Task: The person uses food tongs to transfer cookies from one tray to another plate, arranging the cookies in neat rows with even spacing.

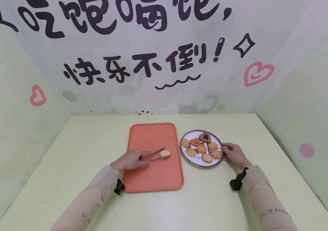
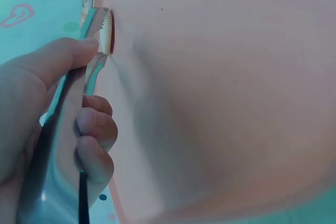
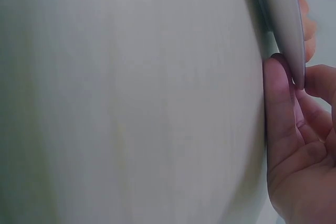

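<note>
My left hand (image 1: 135, 159) grips metal tongs (image 1: 159, 158) over the red tray (image 1: 152, 181). Between the tong tips is a round, pale cookie (image 1: 165, 153), low over the tray's right half. In the left wrist view the thumb presses one side of the tongs (image 2: 58, 140), the fingers curl on the other, and the serrated tips flank the cookie (image 2: 106, 34). My right hand (image 1: 235, 154) pinches the right rim of a white plate (image 1: 193, 161) with a dark blue edge. The right wrist view has the plate's edge (image 3: 286, 30) between thumb and fingers.
On the plate lie several cookies: flower-shaped ones (image 1: 201, 149), a brown heart (image 1: 205, 137), a pretzel-like one (image 1: 195, 142) and a round one (image 1: 207, 158). The plate stands right of the tray on a pale table (image 1: 164, 211). A printed wall (image 1: 140, 96) borders the table's back.
</note>
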`<state>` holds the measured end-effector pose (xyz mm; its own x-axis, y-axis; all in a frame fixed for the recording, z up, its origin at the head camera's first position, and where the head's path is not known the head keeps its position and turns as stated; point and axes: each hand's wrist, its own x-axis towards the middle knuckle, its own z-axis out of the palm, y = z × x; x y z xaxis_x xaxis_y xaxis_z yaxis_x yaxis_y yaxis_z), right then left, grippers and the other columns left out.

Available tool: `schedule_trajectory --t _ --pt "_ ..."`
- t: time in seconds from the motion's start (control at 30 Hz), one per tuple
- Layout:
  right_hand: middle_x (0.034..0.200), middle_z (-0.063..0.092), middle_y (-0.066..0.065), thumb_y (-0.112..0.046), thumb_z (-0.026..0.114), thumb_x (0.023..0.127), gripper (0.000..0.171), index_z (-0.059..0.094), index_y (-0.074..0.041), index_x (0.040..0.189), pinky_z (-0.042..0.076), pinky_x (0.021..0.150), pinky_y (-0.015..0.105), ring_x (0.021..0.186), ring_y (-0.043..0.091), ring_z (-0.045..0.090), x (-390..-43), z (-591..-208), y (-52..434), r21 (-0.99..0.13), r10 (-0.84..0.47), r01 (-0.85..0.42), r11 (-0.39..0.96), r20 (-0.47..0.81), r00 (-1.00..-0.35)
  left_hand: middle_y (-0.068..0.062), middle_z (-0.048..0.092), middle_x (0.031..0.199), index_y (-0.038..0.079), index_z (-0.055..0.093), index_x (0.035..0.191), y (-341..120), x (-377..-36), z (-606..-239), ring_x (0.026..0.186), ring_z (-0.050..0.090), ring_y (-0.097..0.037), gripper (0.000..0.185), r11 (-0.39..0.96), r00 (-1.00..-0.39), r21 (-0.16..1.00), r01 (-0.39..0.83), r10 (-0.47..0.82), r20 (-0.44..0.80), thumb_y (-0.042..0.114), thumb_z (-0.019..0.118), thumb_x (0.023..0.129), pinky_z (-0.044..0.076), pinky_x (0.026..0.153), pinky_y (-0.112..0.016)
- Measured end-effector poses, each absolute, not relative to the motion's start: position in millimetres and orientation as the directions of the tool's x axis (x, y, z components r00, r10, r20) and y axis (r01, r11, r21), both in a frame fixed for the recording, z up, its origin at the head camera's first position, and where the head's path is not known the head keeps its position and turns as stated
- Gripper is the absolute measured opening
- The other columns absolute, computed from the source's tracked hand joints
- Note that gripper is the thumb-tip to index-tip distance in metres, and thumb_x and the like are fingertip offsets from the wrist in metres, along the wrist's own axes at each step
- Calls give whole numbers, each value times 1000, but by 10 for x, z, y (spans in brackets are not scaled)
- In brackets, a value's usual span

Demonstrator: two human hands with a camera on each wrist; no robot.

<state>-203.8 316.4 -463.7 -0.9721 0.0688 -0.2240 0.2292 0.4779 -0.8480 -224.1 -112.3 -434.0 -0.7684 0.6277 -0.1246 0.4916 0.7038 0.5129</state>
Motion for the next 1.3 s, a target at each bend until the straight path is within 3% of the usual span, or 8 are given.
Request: schedule_trajectory --t 0.37,0.97,1.3 --pt "104 52 23 -20 45 93 46 37 10 128 49 60 24 69 9 55 -2045 -4630 3169 -853 70 228 470 -222 -973 4 41 56 22 49 129 -1149 -2242 -4304 48 33 -8 48 703 -786 542 460 607 -120 29 62 83 27 45 -23" --pt "103 52 22 -20 44 94 46 37 9 129 49 60 24 70 9 55 -2038 -4605 3150 -846 73 243 474 -238 -969 7 36 52 24 50 128 -984 -2201 -4157 46 29 -6 46 665 -751 518 538 658 -65 30 61 83 26 46 -22" --pt "104 52 24 -19 45 93 46 38 10 128 49 60 25 69 9 55 -2033 -4610 3155 -852 70 239 465 -234 -970 7 33 55 28 49 128 -615 -2157 -4054 48 28 -7 47 641 -707 487 593 704 -65 35 61 83 25 47 -23"
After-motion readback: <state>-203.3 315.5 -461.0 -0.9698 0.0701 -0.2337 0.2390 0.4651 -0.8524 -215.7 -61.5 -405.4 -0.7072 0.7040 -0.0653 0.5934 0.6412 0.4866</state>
